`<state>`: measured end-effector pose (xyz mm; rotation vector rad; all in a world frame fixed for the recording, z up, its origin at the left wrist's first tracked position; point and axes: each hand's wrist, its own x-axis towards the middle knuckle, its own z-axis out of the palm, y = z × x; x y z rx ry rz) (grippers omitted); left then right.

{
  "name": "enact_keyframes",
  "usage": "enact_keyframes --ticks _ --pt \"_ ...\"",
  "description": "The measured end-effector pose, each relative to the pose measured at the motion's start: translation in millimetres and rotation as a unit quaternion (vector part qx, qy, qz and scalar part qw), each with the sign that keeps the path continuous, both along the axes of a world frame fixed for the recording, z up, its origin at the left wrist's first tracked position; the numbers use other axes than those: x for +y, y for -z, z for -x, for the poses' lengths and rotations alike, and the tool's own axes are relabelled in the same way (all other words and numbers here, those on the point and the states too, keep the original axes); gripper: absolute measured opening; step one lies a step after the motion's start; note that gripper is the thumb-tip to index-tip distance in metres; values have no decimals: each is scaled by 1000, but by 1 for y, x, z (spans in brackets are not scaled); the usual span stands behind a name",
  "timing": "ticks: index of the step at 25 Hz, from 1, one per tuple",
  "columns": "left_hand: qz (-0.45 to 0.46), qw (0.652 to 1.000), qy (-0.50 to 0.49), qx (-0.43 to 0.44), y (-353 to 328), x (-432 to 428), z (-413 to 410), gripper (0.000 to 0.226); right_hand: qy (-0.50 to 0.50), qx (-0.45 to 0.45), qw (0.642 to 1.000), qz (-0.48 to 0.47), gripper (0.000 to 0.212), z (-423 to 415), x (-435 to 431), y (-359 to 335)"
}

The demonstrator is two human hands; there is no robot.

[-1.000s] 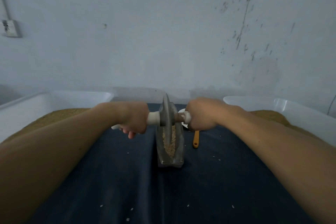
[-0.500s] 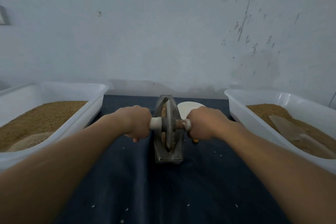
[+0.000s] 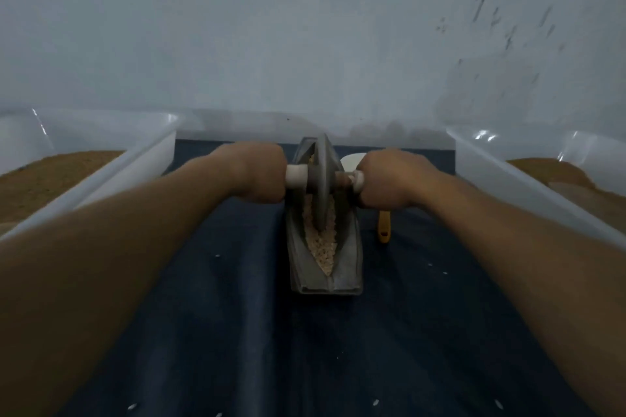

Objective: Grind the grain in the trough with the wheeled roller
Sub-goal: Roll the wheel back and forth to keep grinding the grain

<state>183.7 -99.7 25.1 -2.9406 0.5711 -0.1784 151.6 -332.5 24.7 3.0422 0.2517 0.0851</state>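
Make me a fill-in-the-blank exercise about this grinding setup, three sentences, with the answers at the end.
1. The left hand and right hand each grip a ___ of the wheeled roller.
2. The roller's disc stands in the grey trough, which holds pale ___.
3. A yellow-handled tool lies on the dark cloth to the ___ of the trough.
Missing words: handle; grain; right.

The trough (image 3: 349,261) is a narrow grey metal boat shape. It lies lengthwise on the dark blue worktop (image 3: 220,332), blunt end nearest. Pale, coarse grain (image 3: 320,245) lies along the near part of its V-shaped groove. The roller (image 3: 323,179), a grey disc upright on its edge, sits in the groove toward the far end. Its white axle runs crosswise, gripped by the left hand (image 3: 257,173) and right hand (image 3: 386,179).
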Motion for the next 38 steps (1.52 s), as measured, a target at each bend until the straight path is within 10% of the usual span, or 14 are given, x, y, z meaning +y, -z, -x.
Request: enact_keyframes --ticks 18,30,38 --pt "2 999 10 -32 3 -2 -9 13 -11 -16 1000 13 11 -12 4 -3" --pt "-29 990 -42 131 -14 -12 14 21 -35 55 998 -14 15 8 1 -4" --pt "-3 1000 -11 -18 -8 -14 -31 23 -13 -139 990 1 21 -37 -6 12"
